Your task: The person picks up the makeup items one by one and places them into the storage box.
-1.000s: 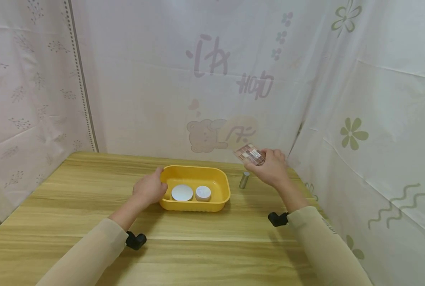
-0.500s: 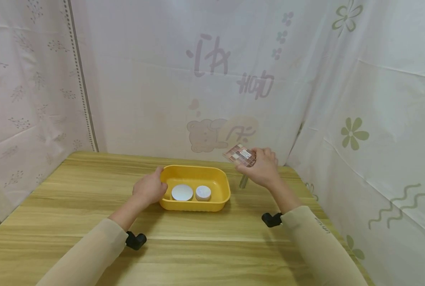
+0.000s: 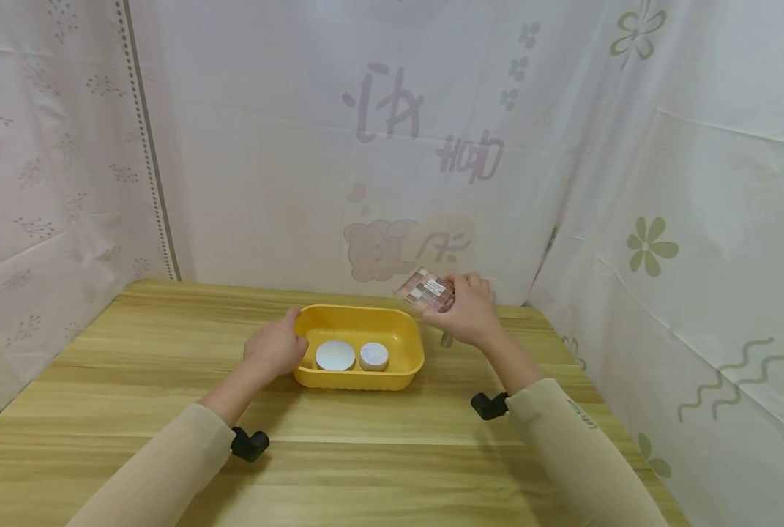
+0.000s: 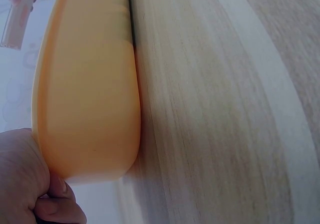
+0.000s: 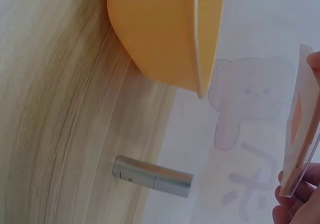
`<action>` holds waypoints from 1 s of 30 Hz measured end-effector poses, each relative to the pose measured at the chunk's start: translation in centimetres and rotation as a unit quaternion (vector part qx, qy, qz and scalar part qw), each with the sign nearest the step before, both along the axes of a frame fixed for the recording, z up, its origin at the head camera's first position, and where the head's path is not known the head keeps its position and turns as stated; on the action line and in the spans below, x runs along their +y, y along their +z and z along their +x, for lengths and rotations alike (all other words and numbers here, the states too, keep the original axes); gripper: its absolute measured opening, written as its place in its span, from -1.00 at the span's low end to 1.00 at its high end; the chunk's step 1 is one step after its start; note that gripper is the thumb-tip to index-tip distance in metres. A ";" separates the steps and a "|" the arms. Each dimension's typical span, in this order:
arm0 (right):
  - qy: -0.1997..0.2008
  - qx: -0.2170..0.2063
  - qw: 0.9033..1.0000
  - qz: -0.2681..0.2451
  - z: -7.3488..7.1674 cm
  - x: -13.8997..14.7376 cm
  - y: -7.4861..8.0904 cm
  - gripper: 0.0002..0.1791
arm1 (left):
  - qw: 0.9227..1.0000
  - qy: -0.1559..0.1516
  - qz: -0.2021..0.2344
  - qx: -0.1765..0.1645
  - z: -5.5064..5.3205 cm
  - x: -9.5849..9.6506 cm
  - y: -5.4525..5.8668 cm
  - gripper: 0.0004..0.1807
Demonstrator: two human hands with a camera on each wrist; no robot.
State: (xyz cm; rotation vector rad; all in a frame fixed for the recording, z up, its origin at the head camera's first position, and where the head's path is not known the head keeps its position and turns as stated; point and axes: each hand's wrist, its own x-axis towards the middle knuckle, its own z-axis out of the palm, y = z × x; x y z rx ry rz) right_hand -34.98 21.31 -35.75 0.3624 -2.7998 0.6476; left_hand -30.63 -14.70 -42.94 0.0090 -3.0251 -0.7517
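Observation:
A yellow plastic basin (image 3: 405, 333) stands on the wooden table, holding a larger round white case (image 3: 335, 356) and a smaller round white-lidded jar (image 3: 374, 356). My left hand (image 3: 275, 347) grips the basin's left end, thumb and fingers around its rim. My right hand (image 3: 467, 309) holds an eyeshadow palette (image 3: 427, 290) by its edge, raised above the table just past the basin's right end. The palette shows a grid of brown and pink squares. Below the right hand a silver lipstick tube (image 5: 152, 176) stands upright on the table, mostly hidden in the head view.
The wooden table (image 3: 339, 468) runs up to printed fabric curtains at the back (image 3: 266, 183) and right (image 3: 714, 293). Black wrist cameras sit at the left cuff (image 3: 249, 444) and the right cuff (image 3: 489, 406).
My right hand has moved left with the eyeshadow palette, toward the basin, and now covers most of the lipstick tube in the head view. My left hand has stayed on the rim.

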 end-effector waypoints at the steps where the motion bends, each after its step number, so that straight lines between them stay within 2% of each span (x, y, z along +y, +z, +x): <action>1: 0.003 0.000 1.000 0.001 0.0 -0.2 0.0 0.02 | 1.000 0.000 0.000 0.000 0.0 0.0 0.0 -0.26; 12: 0.028 -0.019 0.999 0.003 0.4 -1.4 -0.2 0.08 | 1.000 -0.001 -0.002 -0.001 -0.1 0.0 -0.1 -0.26; 30: 0.061 -0.028 0.997 0.022 0.3 -3.8 -1.0 0.14 | 1.000 -0.002 -0.004 -0.001 -0.2 -0.1 -0.1 -0.25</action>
